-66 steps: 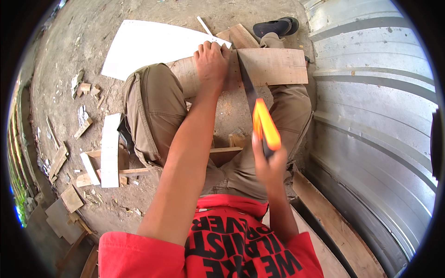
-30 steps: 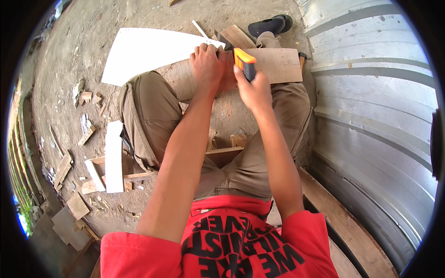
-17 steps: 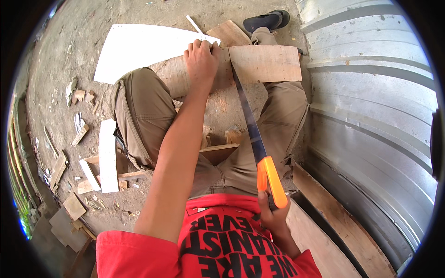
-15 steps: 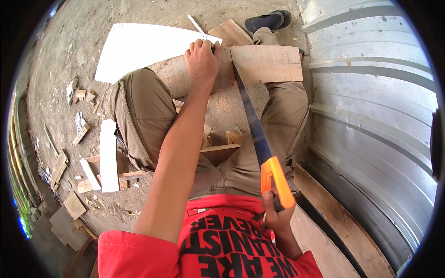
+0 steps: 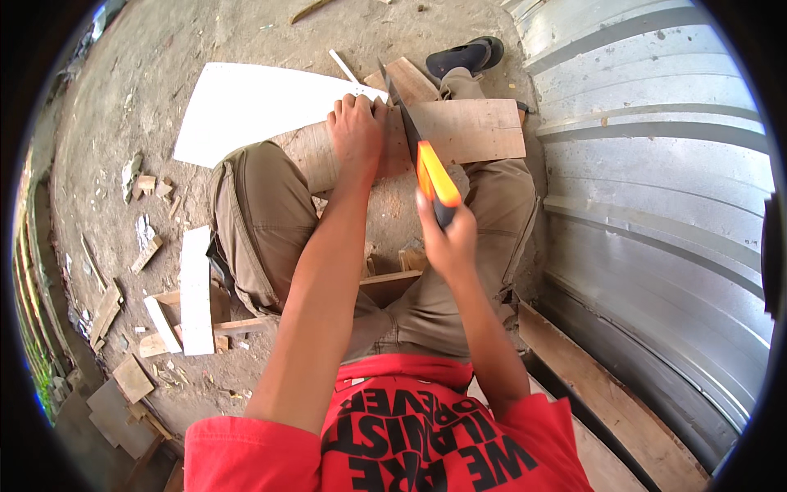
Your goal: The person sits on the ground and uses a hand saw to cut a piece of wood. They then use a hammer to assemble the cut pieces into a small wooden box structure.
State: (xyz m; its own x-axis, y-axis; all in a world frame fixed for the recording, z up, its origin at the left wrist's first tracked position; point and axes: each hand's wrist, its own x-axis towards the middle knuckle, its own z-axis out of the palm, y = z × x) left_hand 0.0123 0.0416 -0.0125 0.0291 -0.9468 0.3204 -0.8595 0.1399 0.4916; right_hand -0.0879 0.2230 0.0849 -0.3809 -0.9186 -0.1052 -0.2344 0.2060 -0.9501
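A brown wooden board point(image 5: 471, 131) lies crosswise over my knees. My left hand point(image 5: 356, 129) presses on it left of the cut, its fingers curled over the board's far edge. The handsaw point(image 5: 437, 174) has an orange and black handle and a dark blade. My right hand point(image 5: 449, 235) is wrapped round that handle, close to the board's near edge. The blade runs across the board, and its tip sticks out past the far edge. How deep the teeth sit in the wood I cannot tell.
A white panel point(image 5: 254, 111) lies on the ground beyond my left knee. Wood scraps point(image 5: 105, 313) litter the dirt at the left, near a white strip point(image 5: 197, 287). Corrugated metal sheeting point(image 5: 648, 164) stands along the right, with a long plank point(image 5: 607, 394) beside it.
My right hand has pushed the saw forward, away from my body, and its blade now reaches past the board's far edge. My left hand keeps its place on the board.
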